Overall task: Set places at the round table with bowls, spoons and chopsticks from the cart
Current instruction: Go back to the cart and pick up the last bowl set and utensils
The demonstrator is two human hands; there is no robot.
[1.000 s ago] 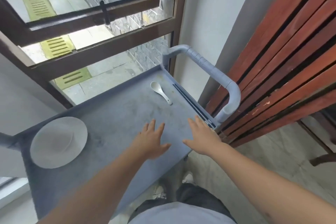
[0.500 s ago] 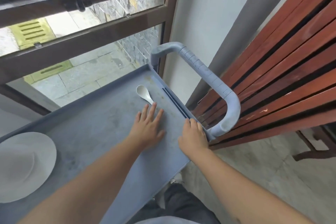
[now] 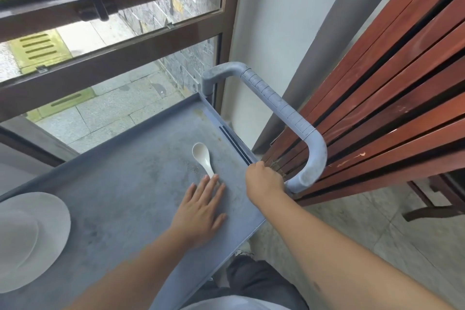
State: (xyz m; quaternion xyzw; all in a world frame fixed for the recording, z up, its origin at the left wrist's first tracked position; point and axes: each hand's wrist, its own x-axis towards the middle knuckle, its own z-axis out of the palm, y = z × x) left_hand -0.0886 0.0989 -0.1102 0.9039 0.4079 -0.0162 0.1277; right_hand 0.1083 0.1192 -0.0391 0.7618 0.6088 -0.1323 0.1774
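Observation:
A white ceramic spoon point(image 3: 202, 156) lies on the grey cart top point(image 3: 120, 184), bowl end pointing away from me. A pair of dark chopsticks point(image 3: 232, 141) lies along the cart's right rim. A white bowl point(image 3: 30, 239) sits at the cart's left end, partly cut off by the frame. My left hand point(image 3: 198, 209) rests flat with fingers spread, its fingertips touching the end of the spoon's handle. My right hand point(image 3: 264, 181) is curled shut over the near end of the chopsticks, beside the handle post.
The cart's grey loop handle point(image 3: 276, 106) rises on the right, close to a red-brown slatted wooden panel point(image 3: 390, 83). A brown-framed window point(image 3: 100, 63) stands behind the cart. Dark furniture legs point(image 3: 427, 206) rest on the tiled floor at right.
Both hands moved forward across the cart. The left hand slid to the spoon's handle; the right hand went from flat and open to curled over the chopsticks' near end.

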